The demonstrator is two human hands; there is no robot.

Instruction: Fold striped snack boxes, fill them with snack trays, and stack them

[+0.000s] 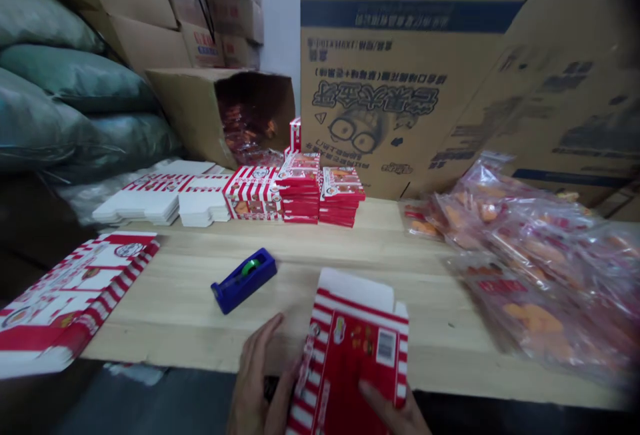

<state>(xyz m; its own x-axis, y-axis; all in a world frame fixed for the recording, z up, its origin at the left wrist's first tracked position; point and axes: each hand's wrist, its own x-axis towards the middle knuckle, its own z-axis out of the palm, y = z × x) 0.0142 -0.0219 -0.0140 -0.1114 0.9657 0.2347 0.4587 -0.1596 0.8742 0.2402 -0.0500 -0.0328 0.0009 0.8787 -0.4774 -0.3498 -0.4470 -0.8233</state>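
At a wooden table (345, 248), red box (350, 355), cartons (400, 88), probably sacks (65, 112) behind

Upside-down Chinese characters on cardboard carton (375, 98): too blurred to read. Barcode on red striped folding box (350, 362): digits too small. No legible text.

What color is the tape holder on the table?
The tape dispenser is dark blue, with a green roll in it. It shows best in the head view.
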